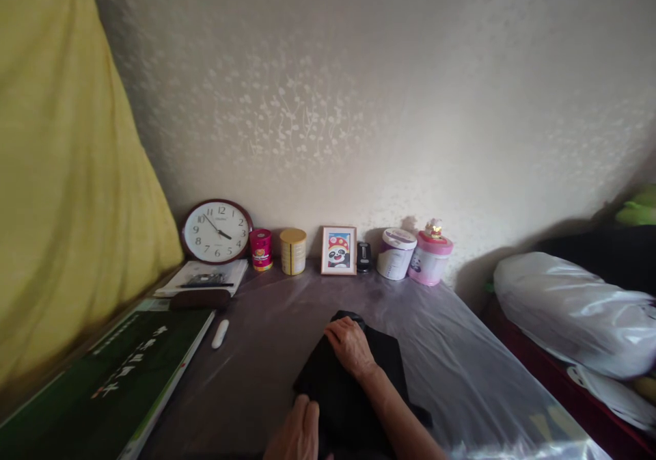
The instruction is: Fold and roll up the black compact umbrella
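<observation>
A black garment (344, 400) lies partly folded on the table in front of me, its upper end narrowing to what looks like a collar. At that upper end, my right hand (350, 345) rests on the fabric with its fingers curled over and pressed together at the upper left edge. Lower down, my left hand (301, 427) has its fingers bent round the garment's left edge. My left fingertips are partly hidden. The right forearm crosses over the garment, and a small flap of black cloth sticks out beyond it on the right.
Along the wall stand a clock (218, 232), a pink tin (261, 249), a yellow canister (293, 251), a framed panda picture (339, 250) and two tubs (396, 253). A green box (117, 371) and a white oblong object (220, 334) lie left. A plastic-wrapped bundle (574, 309) is right.
</observation>
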{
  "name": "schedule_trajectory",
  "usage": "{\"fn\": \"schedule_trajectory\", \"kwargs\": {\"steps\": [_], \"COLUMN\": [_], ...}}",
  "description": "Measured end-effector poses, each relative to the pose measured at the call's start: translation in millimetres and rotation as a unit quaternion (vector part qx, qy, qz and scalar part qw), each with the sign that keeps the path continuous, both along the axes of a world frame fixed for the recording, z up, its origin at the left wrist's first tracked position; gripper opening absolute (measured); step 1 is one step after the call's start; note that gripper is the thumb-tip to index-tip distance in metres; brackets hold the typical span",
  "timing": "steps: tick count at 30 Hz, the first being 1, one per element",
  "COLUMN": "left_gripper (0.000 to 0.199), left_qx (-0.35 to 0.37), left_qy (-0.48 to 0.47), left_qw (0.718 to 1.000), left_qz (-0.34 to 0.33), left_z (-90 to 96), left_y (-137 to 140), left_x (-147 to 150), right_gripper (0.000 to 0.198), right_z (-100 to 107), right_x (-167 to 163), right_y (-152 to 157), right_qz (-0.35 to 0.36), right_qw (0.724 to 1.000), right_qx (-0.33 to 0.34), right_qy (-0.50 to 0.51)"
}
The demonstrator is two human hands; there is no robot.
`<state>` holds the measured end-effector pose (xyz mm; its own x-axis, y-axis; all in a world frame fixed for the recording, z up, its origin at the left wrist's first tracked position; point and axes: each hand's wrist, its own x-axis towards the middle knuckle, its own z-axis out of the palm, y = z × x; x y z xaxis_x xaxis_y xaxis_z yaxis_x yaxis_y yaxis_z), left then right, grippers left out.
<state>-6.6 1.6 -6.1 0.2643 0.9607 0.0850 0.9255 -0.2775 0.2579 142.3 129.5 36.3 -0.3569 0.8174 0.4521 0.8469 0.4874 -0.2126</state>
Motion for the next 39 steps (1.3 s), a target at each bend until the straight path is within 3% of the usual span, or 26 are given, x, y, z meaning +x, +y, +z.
{"fn": "schedule_trajectory", "kwargs": {"steps": [2,4,8,12,15,20,23,26,29,32,36,39], "left_gripper": [0.056,0.072,0.097,0.102,0.099,0.095,0.097,0.1,0.101,0.103,0.105,0.105], "left_qx": [0.058,0.082,0.03,-0.032,-0.034,-0.033,-0.054,-0.082,-0.102,-0.124,-0.108,-0.031], "left_qy": [-0.013,-0.033,-0.045,-0.042,-0.048,-0.054,-0.073,-0.089,-0.088,-0.078,-0.102,-0.142], "left_qw": [0.997,0.992,0.996,0.998,0.998,0.998,0.996,0.992,0.991,0.989,0.989,0.988], "left_qz": [-0.044,-0.086,-0.072,-0.043,-0.035,-0.027,-0.025,-0.022,-0.021,-0.006,-0.01,-0.045], "left_z": [4.4,7.4,2.1,-9.7,-15.3,-16.2,-13.1,-6.6,3.3,10.6,4.5,-8.0], "left_y": [6,13,21,23,23,22,20,17,16,14,11,7], "left_x": [-6,-5,11,24,26,27,29,30,33,35,33,28], "right_gripper": [0.021,0.023,0.026,0.028,0.028,0.028,0.027,0.026,0.029,0.029,0.033,0.037], "right_z": [-2,-3,0,2,0,-1,4,7,1,-5,-10,-16], "right_x": [0,0,1,6,13,27,27,19,12,23,68,103], "right_y": [1,1,-1,1,12,33,23,-1,-16,-13,-18,-42], "right_qz": [0.001,0.003,0.0,0.013,0.004,-0.049,-0.082,-0.005,0.069,-0.007,-0.151,-0.25], "right_qw": [1.0,1.0,1.0,1.0,0.999,0.998,0.995,0.997,0.996,0.995,0.969,0.949], "right_qx": [0.004,0.002,-0.006,-0.011,-0.025,-0.039,-0.005,0.022,0.003,0.04,0.1,0.053], "right_qy": [0.004,0.004,0.003,0.018,0.022,0.022,0.048,0.078,0.064,0.091,0.169,0.184]}}
